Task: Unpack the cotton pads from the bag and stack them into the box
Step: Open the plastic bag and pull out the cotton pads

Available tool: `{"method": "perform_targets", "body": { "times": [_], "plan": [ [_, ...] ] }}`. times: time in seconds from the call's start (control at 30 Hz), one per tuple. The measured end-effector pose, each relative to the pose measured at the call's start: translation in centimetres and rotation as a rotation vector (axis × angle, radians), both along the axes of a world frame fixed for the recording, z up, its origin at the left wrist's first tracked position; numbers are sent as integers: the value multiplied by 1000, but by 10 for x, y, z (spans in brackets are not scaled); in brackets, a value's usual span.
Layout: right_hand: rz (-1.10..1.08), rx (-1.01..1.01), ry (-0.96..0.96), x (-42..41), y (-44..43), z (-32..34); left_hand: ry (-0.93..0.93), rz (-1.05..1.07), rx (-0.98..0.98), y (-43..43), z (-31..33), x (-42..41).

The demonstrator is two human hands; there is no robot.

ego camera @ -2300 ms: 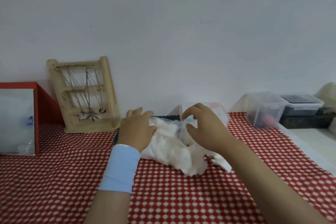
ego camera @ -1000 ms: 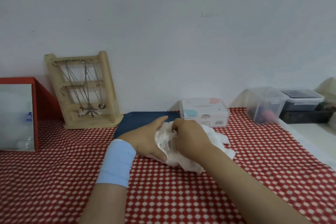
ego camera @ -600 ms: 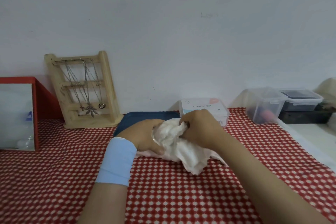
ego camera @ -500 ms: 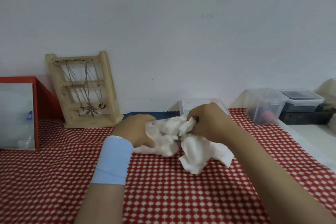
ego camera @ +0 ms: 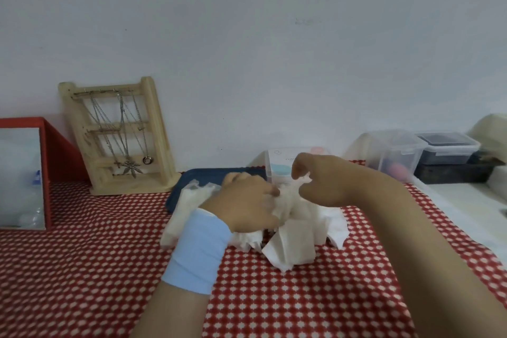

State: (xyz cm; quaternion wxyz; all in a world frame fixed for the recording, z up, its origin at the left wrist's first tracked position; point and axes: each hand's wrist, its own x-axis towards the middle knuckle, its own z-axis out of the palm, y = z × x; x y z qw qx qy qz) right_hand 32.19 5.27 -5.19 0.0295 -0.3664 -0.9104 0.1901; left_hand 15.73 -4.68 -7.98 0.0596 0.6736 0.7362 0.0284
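A heap of white cotton pads (ego camera: pixel 293 244) lies on the red checked tablecloth (ego camera: pixel 82 269), with more pads (ego camera: pixel 189 200) spread to the left of my wrist. My left hand (ego camera: pixel 247 206), with a light blue wristband, is closed over the middle of the heap. Just to its right, my right hand (ego camera: pixel 326 181) hovers over the pads with fingers curled and thumb apart; whether it pinches a pad I cannot tell. The clear bag is not distinguishable. Behind the hands stands the white box (ego camera: pixel 279 167) with its lid on, partly hidden.
A dark blue tray (ego camera: pixel 197 181) lies behind the pads. A wooden jewellery rack (ego camera: pixel 118 137) leans against the wall at the left, beside a red-framed mirror (ego camera: pixel 22 173). Clear plastic containers (ego camera: pixel 397 153) and a dark-lidded one (ego camera: pixel 447 148) stand at the right.
The pads have spread out sideways over the cloth. My right hand has let go of the bunch and lifted slightly with its fingers apart; my left hand stays on the heap.
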Motion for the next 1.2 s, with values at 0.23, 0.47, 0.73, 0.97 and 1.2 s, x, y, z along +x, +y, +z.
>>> {"method": "perform_targets", "body": {
  "times": [0.23, 0.47, 0.73, 0.97, 1.2],
  "plan": [
    [33, -109, -261, -16, 2, -53, 214, -22, 85, 10, -22, 21],
    [-33, 7, -138, 13, 10, -42, 177, -70, 225, 14, -18, 48],
    [-39, -159, -190, 49, 21, -50, -304, 19, 16, 24, -16, 66],
    [-17, -304, -173, 38, 8, -49, -283, 7, -40, 18, -13, 58],
    [22, 86, -121, 22, -7, -20, -427, 87, 298, -4, 21, 4]
  ]
}}
